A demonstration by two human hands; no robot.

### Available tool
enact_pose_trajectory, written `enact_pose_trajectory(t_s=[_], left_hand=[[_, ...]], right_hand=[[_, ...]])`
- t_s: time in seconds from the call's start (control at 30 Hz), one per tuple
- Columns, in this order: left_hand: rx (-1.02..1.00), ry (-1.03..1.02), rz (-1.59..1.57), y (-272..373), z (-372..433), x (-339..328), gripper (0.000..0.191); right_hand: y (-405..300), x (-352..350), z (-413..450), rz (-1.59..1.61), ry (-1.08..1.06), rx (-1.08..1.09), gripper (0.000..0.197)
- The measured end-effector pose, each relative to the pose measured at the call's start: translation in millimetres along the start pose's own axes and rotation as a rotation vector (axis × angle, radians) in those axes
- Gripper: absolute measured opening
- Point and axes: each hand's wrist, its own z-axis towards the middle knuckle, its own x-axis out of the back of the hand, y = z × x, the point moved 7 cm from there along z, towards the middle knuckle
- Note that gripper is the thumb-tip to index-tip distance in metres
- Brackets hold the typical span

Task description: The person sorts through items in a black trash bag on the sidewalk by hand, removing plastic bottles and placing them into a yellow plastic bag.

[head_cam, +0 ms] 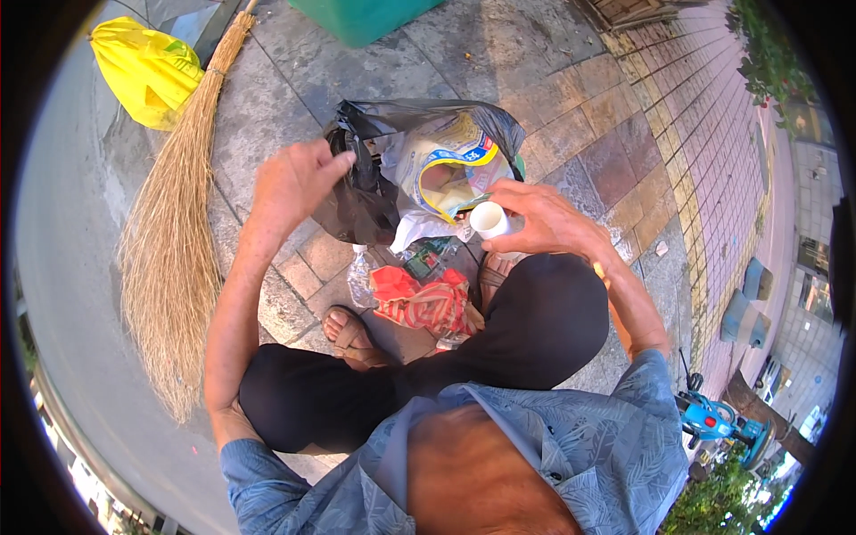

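Note:
A black plastic bag (358, 194) lies open on the pavement before me, with a yellow, blue and white printed plastic package (438, 160) in its mouth. My left hand (301, 174) is at the bag's left edge; whether its fingers pinch the film cannot be told. My right hand (545, 217) holds a small white cup (489, 220), mouth towards me, by the package's lower right edge. White crumpled paper or film (424, 231) hangs below the package. Between my sandalled feet lie a clear plastic bottle (362, 274) and a crumpled red and white bag (424, 301).
A large straw broom (177, 247) lies to the left, beside a tied yellow bag (147, 73). A green container (364, 17) stands ahead. Farther right are tiled paving, a blue scooter or bike (719, 418) and greenery; a road runs along the left.

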Motion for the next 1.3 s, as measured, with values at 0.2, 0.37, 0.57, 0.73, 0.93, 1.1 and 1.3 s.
enact_pose_trajectory(t_s=[0.2,0.37,0.57,0.73,0.93,1.1,1.3], left_hand=[[-0.018,0.115,-0.175,-44,19,-27,0.108],[-0.084,0.049,-0.483,-72,37,-82,0.120],[-0.099,-0.199,-0.581,-31,26,-109,0.099],[0.140,-0.508,-1.182,-20,-2,-130,0.118],[0.183,-0.624,-1.290,15,-8,-125,0.133],[0.292,-0.421,-1.248,15,6,-133,0.126],[0.512,-0.034,-1.254,-43,36,-155,0.057]], right_hand=[[15,17,-25,0.336,0.324,-0.052,0.045],[61,17,-45,0.781,0.627,-0.191,0.061],[119,-76,-7,1.164,0.440,-0.419,0.071],[64,-86,61,0.677,0.173,-0.142,0.046],[5,-86,99,0.506,0.014,0.149,0.058],[-20,-111,130,0.310,-0.150,0.182,0.055],[-37,-96,115,0.340,0.068,0.350,0.053]])
